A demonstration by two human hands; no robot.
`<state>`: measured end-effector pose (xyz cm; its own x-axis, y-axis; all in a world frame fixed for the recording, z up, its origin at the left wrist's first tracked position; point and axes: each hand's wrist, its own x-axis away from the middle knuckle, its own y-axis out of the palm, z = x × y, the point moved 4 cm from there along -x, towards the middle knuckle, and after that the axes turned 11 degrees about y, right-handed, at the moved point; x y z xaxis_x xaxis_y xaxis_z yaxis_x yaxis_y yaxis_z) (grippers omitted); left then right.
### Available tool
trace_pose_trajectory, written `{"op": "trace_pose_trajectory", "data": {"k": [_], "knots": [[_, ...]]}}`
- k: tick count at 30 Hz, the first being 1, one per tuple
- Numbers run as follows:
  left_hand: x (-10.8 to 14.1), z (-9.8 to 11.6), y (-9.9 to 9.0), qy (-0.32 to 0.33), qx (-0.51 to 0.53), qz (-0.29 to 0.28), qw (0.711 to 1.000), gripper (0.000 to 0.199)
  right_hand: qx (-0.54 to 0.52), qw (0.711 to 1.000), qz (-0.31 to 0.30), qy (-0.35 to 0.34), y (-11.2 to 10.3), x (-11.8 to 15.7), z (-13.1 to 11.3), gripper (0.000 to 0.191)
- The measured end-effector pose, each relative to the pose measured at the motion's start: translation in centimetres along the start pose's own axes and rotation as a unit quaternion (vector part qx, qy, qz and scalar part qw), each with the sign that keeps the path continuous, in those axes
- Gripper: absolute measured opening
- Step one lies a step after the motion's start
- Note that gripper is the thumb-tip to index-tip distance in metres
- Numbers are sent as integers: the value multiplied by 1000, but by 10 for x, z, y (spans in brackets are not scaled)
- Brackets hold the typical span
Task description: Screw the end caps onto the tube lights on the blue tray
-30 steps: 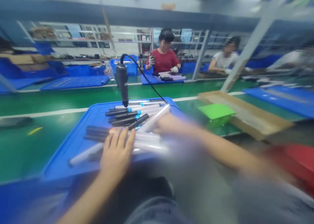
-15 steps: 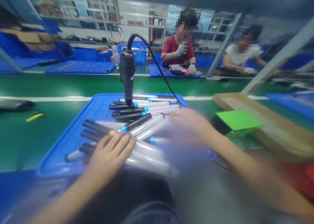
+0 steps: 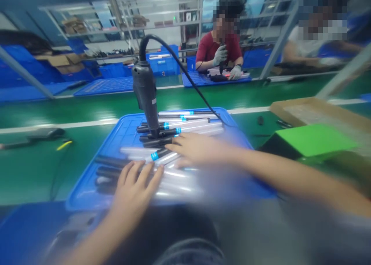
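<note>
Several wand-like tubes (image 3: pixel 179 180), with black handles, clear or white barrels and some blue bands, lie on a blue tray (image 3: pixel 108 137). My left hand (image 3: pixel 137 187) rests on the near tubes, fingers spread. My right hand (image 3: pixel 199 149) reaches in from the right over the middle tubes, its fingers stretched out over a black handle (image 3: pixel 164 153) beside a blue band. A black electric screwdriver (image 3: pixel 145 94) hangs upright by its cable above the far tubes, its tip pointing down among them. The hands hide parts of the tubes.
A bright green box (image 3: pixel 315 141) and an open cardboard box (image 3: pixel 290 108) stand right of the tray. A dark tool lies by a yellow piece (image 3: pixel 64 145) at left. Across the green bench (image 3: pixel 101 108), a person in red (image 3: pixel 208 50) works with gloved hands; another sits further right.
My right hand has moved left and onto the middle tubes. My left hand stays on the near tubes, with little movement. The view has shifted, and the screwdriver hangs more tilted.
</note>
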<state>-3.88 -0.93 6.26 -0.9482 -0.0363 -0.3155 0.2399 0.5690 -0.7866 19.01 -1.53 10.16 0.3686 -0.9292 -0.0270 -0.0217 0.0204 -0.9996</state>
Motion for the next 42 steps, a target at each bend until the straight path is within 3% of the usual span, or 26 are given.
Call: {"op": "trace_pose_trajectory", "data": {"k": [4,8,11,14,18,24,27,30,33,38,42], "knots": [[-9,-9,2,-30,-7,16,999,49,20,998,-1,59,18,24,7,64],[-25,-18,4,-64,18,-40,997,62,49,990,37,127,29,46,11,59],[-41,-22,3,-18,65,-96,993,79,50,990,51,123,35,51,10,65],[-51,-22,-2,39,52,-117,991,76,59,989,60,119,40,49,13,63],[-47,-11,-14,15,12,-107,994,68,66,988,58,129,41,46,16,63],[-17,18,-19,-11,82,-82,993,78,29,987,63,142,33,46,11,59],[-9,23,-16,-14,114,-84,990,78,-5,985,57,164,32,45,10,70],[-15,30,-10,1,141,-109,984,78,-22,979,54,194,33,42,13,74],[-27,37,-6,11,145,-120,982,91,-33,977,52,205,33,42,17,76],[-35,43,-4,3,138,-112,984,99,-43,985,50,160,36,59,27,67],[-31,46,-3,-37,156,-108,981,98,-38,990,46,130,54,75,40,64]]}}
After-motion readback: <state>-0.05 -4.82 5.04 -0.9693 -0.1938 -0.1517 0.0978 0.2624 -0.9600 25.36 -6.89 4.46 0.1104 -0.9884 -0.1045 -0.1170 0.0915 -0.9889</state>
